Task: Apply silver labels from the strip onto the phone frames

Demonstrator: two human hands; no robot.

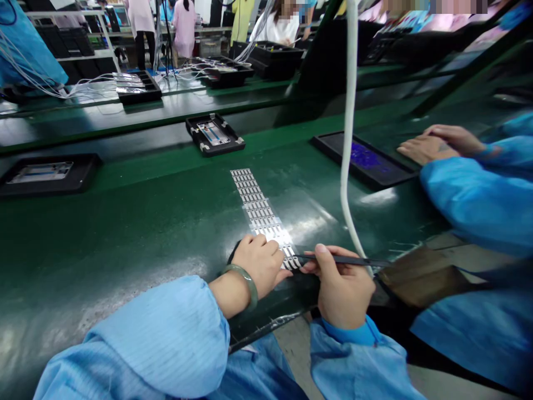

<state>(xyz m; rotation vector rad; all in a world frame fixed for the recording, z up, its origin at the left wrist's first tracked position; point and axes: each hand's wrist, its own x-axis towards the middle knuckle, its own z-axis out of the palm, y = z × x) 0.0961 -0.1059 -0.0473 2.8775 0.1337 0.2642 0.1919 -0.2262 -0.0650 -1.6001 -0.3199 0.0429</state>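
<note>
A long clear strip of small silver parts (pixel 259 210) lies on the green bench, running from the middle toward me. My left hand (pixel 261 261), with a green bangle on the wrist, presses down on the strip's near end. In my right hand (pixel 342 286) I grip dark tweezers (pixel 333 259) whose tip points left and touches the strip's near end beside my left fingers. Both my sleeves are light blue.
A black tray (pixel 215 134) with a metal part sits on the belt beyond, another (pixel 45 173) at far left. A white cable (pixel 348 139) hangs down beside my right hand. To the right, a co-worker's hands (pixel 437 144) rest by a dark tray (pixel 362 160). People stand at the back.
</note>
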